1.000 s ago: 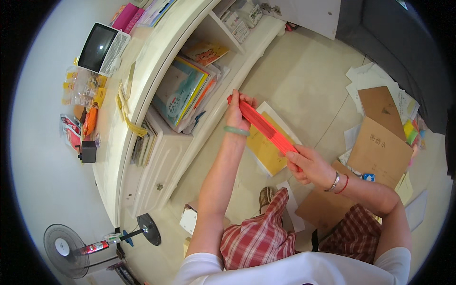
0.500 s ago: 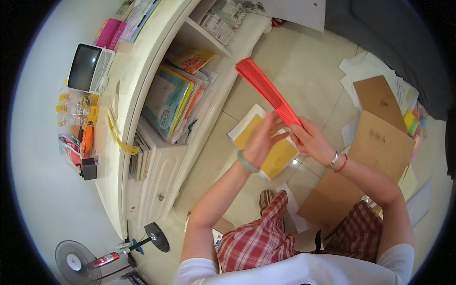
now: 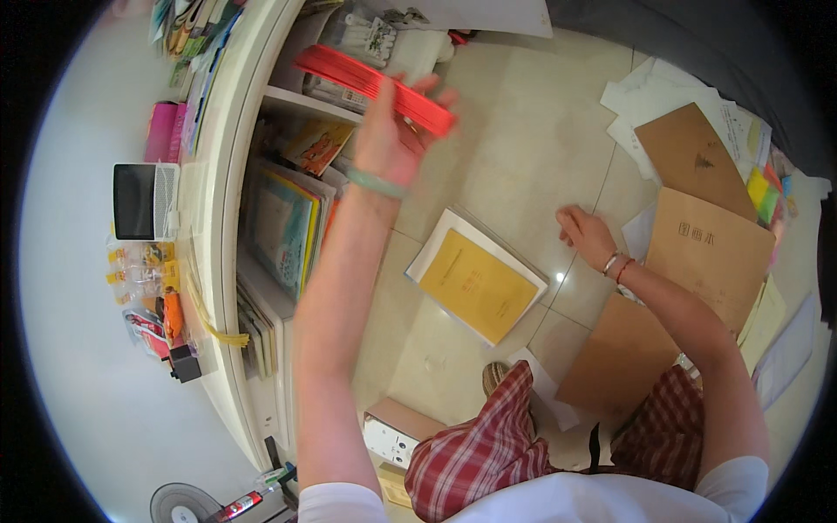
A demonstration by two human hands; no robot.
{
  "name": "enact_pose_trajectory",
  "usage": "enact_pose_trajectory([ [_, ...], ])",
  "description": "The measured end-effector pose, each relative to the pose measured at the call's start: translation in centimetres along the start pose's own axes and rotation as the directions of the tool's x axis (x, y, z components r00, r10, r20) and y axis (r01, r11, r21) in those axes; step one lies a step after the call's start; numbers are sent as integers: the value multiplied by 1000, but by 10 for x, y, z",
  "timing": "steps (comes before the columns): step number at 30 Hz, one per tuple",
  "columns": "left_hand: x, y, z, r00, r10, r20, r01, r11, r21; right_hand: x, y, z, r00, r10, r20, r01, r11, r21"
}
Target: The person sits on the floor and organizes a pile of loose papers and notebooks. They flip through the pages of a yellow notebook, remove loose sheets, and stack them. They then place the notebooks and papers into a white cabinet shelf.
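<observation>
A long, thin stack of red paper [image 3: 349, 74] is gripped in my left hand [image 3: 392, 131], raised in front of the white cabinet's open shelves. The stack slants down to the right, and its exact kind cannot be made out. My fingers around it are slightly smeared by motion. My right hand [image 3: 586, 235] hangs over the tiled floor with its fingers curled in and nothing visible in them. Between the hands and lower down, a yellow-covered book [image 3: 479, 286] lies on a larger white one on the floor.
The white cabinet [image 3: 231, 174] holds folders [image 3: 283, 231] and, in its upper compartment, white items [image 3: 366, 39]. A white device with a dark screen [image 3: 135, 200] stands on top. Brown drawing books [image 3: 711, 253] and loose papers [image 3: 671, 87] cover the floor at right. A fan [image 3: 183, 504] is at lower left.
My left hand has taken the red stack and carried it up and left to the cabinet. My right hand has let go of it and stayed over the floor, fingers curled.
</observation>
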State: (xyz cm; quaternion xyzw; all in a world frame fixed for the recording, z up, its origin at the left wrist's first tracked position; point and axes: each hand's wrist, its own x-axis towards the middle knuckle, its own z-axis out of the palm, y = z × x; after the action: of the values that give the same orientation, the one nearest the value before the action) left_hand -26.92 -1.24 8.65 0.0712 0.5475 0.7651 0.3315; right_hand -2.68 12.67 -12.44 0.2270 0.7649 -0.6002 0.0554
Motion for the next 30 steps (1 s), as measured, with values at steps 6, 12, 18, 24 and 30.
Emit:
enact_pose_trajectory([
  [6,91,59,-48,971,187,-148,-185,982,29,-19,36,10,948,-315,36,309,891,-332],
  [12,87,14,0,983,141,-116,-141,990,9,-12,46,-6,917,-386,102,394,837,-380],
  [18,97,1,-6,974,161,-161,-169,985,-39,-10,42,-4,907,-409,97,416,843,-341],
  [24,135,46,-52,945,224,-239,-244,968,-58,-5,38,-3,889,-448,90,452,833,-318],
  [30,95,4,1,938,229,-261,-214,973,87,-3,46,-7,899,-431,75,428,831,-355],
])
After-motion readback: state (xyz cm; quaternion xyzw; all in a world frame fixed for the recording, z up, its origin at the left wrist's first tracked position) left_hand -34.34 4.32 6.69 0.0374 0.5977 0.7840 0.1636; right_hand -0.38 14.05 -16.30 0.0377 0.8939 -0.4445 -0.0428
